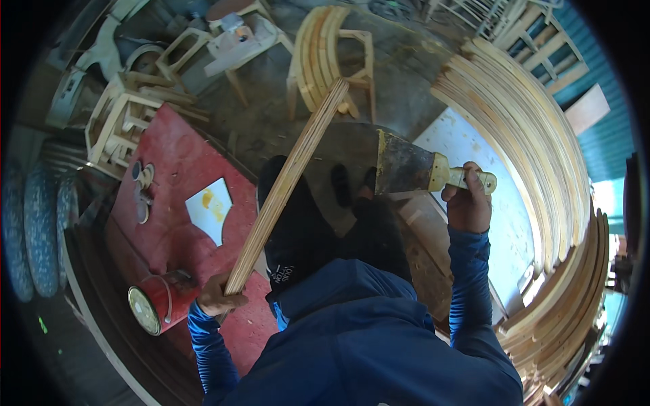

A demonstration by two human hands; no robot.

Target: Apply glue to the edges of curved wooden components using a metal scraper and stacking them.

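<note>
I saw the left hand (220, 296) curled round a strip (288, 186) running eight o'clock to twelve, the right hand (469, 208) gripping a scraper (404, 164) near three, clear of it, with work done or left impossible to tell.

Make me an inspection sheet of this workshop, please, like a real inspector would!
Surface: red board on the left, marked with pale specks.
Things in hand: long wooden strip; wide scraper with a pale handle, its blade stained.
Clutter: red bucket and white plate with yellow smears, both on the red board.
Hands: left hand grips the strip's near end; right hand grips the scraper's handle.
Cables: nothing seen.
Surroundings: stacked curved wooden pieces on the right.
</note>
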